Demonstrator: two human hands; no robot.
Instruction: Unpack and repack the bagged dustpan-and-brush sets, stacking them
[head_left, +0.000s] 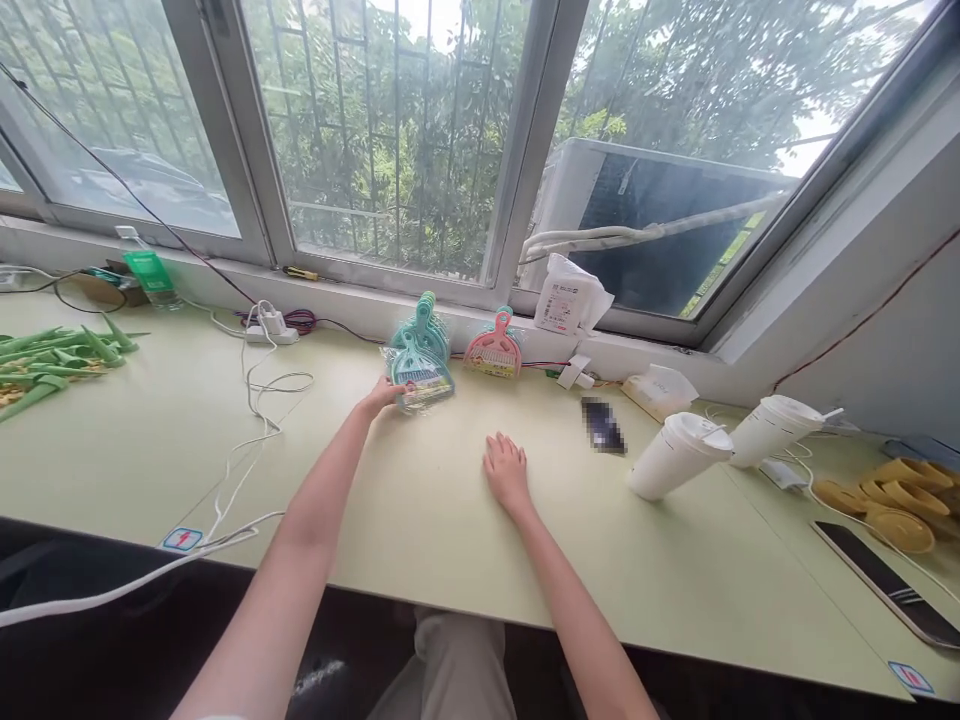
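Observation:
My left hand (385, 393) grips the lower left edge of a wrapped teal dustpan-and-brush set (424, 382), its clear plastic showing around it. Directly behind stands a stack of similar teal sets (426, 325) against the window ledge. A pink set (494, 350) leans on the wall just right of the stack. My right hand (506, 468) lies flat on the pale green table (427, 500), palm down, fingers slightly spread, holding nothing.
Right of my hands are a blurred dark phone (603, 426), two white lidded cups (679, 457), a tissue pack (660, 388) and yellow items (900, 500). To the left are white cables (262, 425), a power strip (271, 332), a bottle (150, 268) and green leafy pieces (60, 358).

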